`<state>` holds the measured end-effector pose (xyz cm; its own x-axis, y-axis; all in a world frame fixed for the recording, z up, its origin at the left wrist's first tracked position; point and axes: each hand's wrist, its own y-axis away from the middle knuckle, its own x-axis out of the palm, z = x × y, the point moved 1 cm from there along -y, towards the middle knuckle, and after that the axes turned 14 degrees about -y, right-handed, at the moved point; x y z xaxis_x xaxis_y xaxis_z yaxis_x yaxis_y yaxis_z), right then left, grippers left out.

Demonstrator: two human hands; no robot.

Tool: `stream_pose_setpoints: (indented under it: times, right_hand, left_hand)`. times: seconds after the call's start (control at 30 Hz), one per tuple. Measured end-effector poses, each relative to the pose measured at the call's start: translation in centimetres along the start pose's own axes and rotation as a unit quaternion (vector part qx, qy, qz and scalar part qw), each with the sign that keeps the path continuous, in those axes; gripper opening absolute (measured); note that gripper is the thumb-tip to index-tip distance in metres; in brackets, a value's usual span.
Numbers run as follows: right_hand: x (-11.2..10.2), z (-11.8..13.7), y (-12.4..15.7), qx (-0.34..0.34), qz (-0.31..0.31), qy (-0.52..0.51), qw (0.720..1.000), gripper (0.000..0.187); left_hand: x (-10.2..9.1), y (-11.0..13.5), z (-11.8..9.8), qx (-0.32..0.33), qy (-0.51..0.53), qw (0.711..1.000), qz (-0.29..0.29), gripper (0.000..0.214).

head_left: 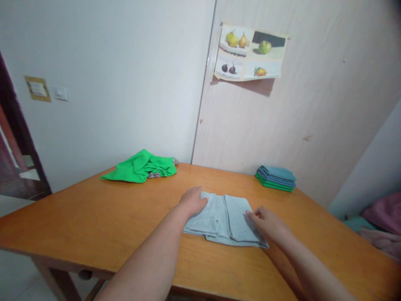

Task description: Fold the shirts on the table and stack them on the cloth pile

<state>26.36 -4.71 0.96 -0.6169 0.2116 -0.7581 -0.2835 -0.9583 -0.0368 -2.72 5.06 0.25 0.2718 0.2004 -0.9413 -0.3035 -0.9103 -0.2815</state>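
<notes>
A folded light blue cloth point(224, 217) lies on the wooden table point(94, 217) in front of me. My left hand point(192, 200) rests flat on the cloth's left edge with its fingers together and stretched out. My right hand point(266, 223) sits on the cloth's right part, fingers curled and pinching at the fabric's edge.
A crumpled green cloth point(140, 167) lies at the table's far left. A stack of folded blue and green cloths point(276, 178) sits at the far right by the wall. A fruit poster point(250, 52) hangs on the wall. Pink and teal fabrics point(380, 221) lie beyond the table's right side.
</notes>
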Motion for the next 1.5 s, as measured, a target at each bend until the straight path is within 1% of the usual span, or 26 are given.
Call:
stream_pose_setpoints:
  times: [0.1,0.17,0.3,0.37,0.43,0.53,0.63,0.67,0.73,0.83,0.93,1.0,1.07,1.13,1.27,1.33,1.43,1.5]
  right_hand:
    - [-0.1,-1.4,0.5,0.012,0.011,0.034,0.999,0.059]
    - [0.0,-1.9,0.5,0.008,0.019,0.029,0.999,0.057]
    - [0.3,-2.1,0.2,0.0,0.036,-0.017,0.999,0.038]
    - [0.4,-2.0,-0.1,0.007,0.046,-0.062,0.997,0.028]
    - [0.3,-1.6,-0.5,0.019,0.054,-0.107,0.993,0.022]
    - [-0.2,-0.8,-1.3,0.031,0.051,-0.14,0.988,0.019]
    - [-1.1,0.1,-2.4,0.023,0.044,-0.16,0.986,0.019]
    - [-1.4,0.4,-2.6,0.019,0.044,-0.168,0.985,0.02]
    - [-2.0,0.6,-3.1,0.01,0.051,-0.182,0.982,0.021]
    - [-2.4,0.4,-3.1,0.022,0.095,-0.225,0.969,0.029]
    - [-2.3,0.0,-2.5,0.045,0.147,-0.263,0.952,0.042]
    - [-2.3,0.0,-2.1,0.049,0.148,-0.277,0.948,0.054]
    - [-2.3,0.4,-1.7,0.039,0.124,-0.288,0.949,0.069]
    - [-2.5,1.2,-1.3,0.009,0.087,-0.278,0.957,0.075]
    - [-2.8,4.1,0.0,-0.089,0.026,-0.192,0.977,0.071]
    - [-2.7,5.9,1.3,-0.157,-0.009,-0.135,0.978,0.069]
    - [-1.9,8.6,4.1,-0.277,-0.035,-0.079,0.957,0.067]
    - [-0.9,10.0,6.4,-0.352,-0.025,-0.051,0.934,0.064]
  left_hand:
    - [-0.2,0.3,-0.1,0.008,-0.02,1.0,0.019,0.052]
    - [-0.5,0.6,-0.2,0.004,-0.035,0.999,0.026,0.052]
    - [-1.4,1.3,-0.5,-0.008,-0.068,0.997,0.034,0.055]
    - [-1.8,1.6,-0.7,-0.009,-0.082,0.996,0.033,0.057]
    - [-2.2,1.8,-0.8,-0.012,-0.097,0.995,0.032,0.058]
    - [-2.7,1.8,-0.9,-0.032,-0.105,0.993,0.042,0.06]
    - [-3.1,1.9,-1.2,-0.057,-0.086,0.992,0.066,0.062]
    - [-3.2,2.0,-1.3,-0.059,-0.08,0.993,0.065,0.06]
    - [-3.3,2.1,-1.6,-0.036,-0.052,0.997,0.041,0.052]
    - [-3.4,2.3,-2.3,0.035,0.012,0.999,0.006,0.03]
    - [-3.3,2.4,-2.9,0.083,0.045,0.995,0.009,0.02]
    - [-3.3,2.4,-3.3,0.115,0.075,0.99,0.014,0.02]
    - [-3.1,2.3,-3.4,0.138,0.128,0.982,0.027,0.023]
    - [-2.8,2.1,-3.2,0.139,0.177,0.973,0.046,0.023]
    - [-2.1,1.5,-2.7,0.104,0.21,0.97,0.068,0.02]
    - [-1.7,1.2,-2.6,0.081,0.233,0.966,0.078,0.025]
    - [-1.1,1.0,-2.5,0.038,0.285,0.953,0.097,0.028]
    - [-0.8,1.0,-2.4,0.007,0.329,0.938,0.106,0.021]
